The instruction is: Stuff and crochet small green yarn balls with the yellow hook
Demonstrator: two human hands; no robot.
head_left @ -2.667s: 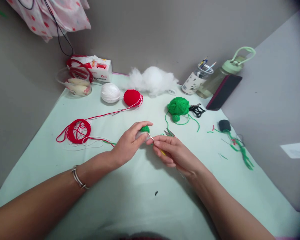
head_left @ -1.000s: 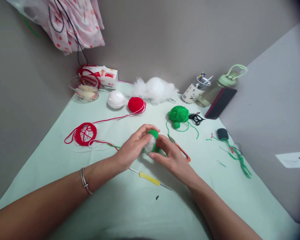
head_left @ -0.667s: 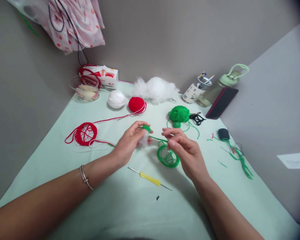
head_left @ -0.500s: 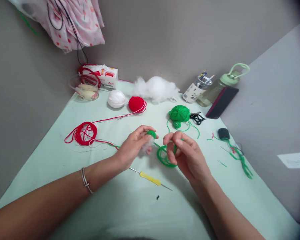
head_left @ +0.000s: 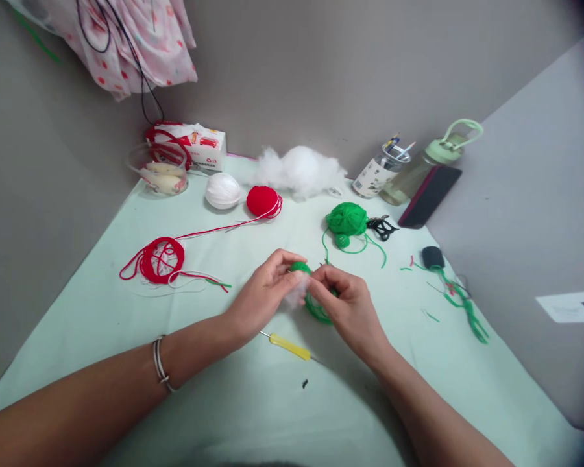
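Note:
My left hand [head_left: 267,288] is closed around a small green crocheted piece [head_left: 300,266], with a tuft of white stuffing [head_left: 294,297] showing below it. The fingertips of my right hand [head_left: 345,298] are pinched together against the right side of this piece. What they grip is too small and covered to make out. Behind and under my right fingers lies a loop of green yarn [head_left: 316,312] on the table. A crochet hook with a yellow handle [head_left: 290,346] rests just in front of my hands.
Further back are a green yarn ball [head_left: 346,219], black scissors [head_left: 382,227], a red yarn ball [head_left: 263,202], a white yarn ball [head_left: 222,191] and a heap of stuffing [head_left: 302,172]. A red yarn coil [head_left: 161,261] lies left; a phone [head_left: 431,198] leans against a bottle [head_left: 418,172].
My right hand has moved left and come against the green piece; before, it was apart, with a green strand running towards it. My left hand still holds the piece. The view has shifted slightly.

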